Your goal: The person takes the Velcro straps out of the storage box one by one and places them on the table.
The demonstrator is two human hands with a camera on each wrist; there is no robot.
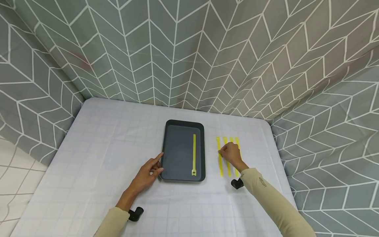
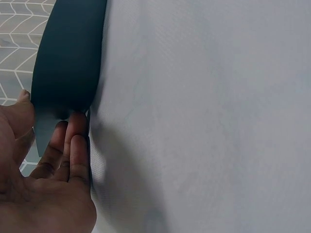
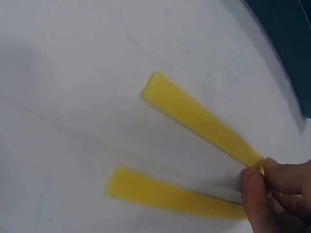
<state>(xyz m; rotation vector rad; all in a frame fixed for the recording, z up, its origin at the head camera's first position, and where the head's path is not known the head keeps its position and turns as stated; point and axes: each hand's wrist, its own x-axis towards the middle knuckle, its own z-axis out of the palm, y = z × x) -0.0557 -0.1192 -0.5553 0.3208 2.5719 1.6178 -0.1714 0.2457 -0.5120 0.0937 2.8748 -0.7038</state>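
A dark grey tray (image 1: pixel 177 151) lies on the table, with one yellow cable tie (image 1: pixel 193 153) lengthwise near its right side, slotted head toward me. My left hand (image 1: pixel 146 174) holds the tray's left rim near the front corner. In the left wrist view, the thumb is at the rim and the other fingers (image 2: pixel 79 155) are against the outer wall. Right of the tray, several yellow cable ties lie in a row. My right hand (image 1: pixel 232 154) pinches the leftmost tie (image 1: pixel 220 163) between thumb and finger; the right wrist view shows this tie (image 3: pixel 199 119) beside another tie (image 3: pixel 160 191).
A white cloth (image 1: pixel 118 141) covers the table. Patterned grey curtains (image 1: pixel 189 59) hang along the back and both sides. A black device is on the left wrist (image 1: pixel 136 214) and another on the right wrist (image 1: pixel 237 183).
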